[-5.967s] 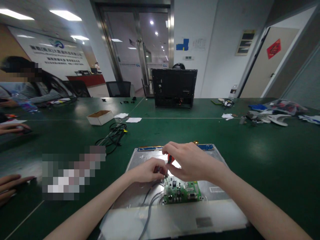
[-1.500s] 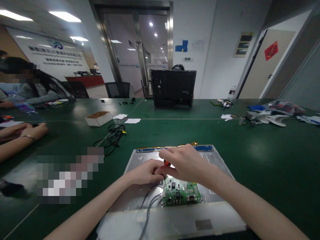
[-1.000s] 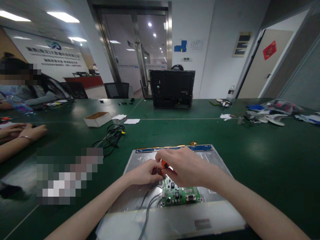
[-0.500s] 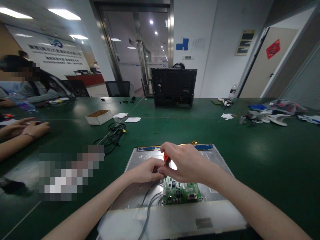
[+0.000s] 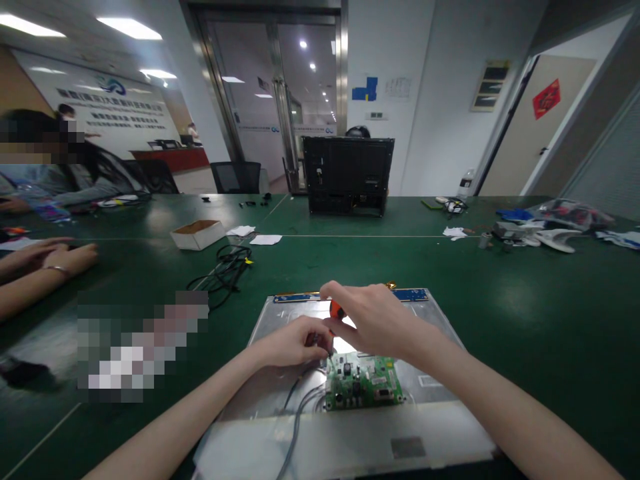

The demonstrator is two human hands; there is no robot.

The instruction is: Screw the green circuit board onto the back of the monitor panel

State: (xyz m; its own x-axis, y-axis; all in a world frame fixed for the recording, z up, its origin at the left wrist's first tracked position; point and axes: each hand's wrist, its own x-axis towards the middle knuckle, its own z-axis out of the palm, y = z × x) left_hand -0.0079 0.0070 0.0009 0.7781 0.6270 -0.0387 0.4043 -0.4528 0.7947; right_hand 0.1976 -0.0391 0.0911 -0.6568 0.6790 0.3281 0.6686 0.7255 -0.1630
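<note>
My right hand [image 5: 375,319] grips the orange handle of a screwdriver [image 5: 337,310], which stands nearly upright over the upper left corner of a green circuit board [image 5: 364,381]. Closed in a pinch at the screwdriver's lower end, my left hand [image 5: 300,343] hides most of the shaft and tip; whether it holds the shaft or a small part I cannot make out. The board lies on the silvery metal back of a flat display panel [image 5: 265,390]. A blue circuit strip [image 5: 413,294] runs along the panel's far edge. Grey cables [image 5: 299,420] lead from the board's left side toward me.
Black cables [image 5: 227,277] and a small open box [image 5: 199,235] lie on the green table [image 5: 520,320] to the left. A black monitor housing [image 5: 349,175] stands at the far side. Another person's hands [image 5: 65,260] rest at the left. Tools and bags [image 5: 545,230] lie far right.
My right hand has turned slightly and risen a little on the screwdriver, so more of the round handle end shows. My left fingers have shifted slightly to the right.
</note>
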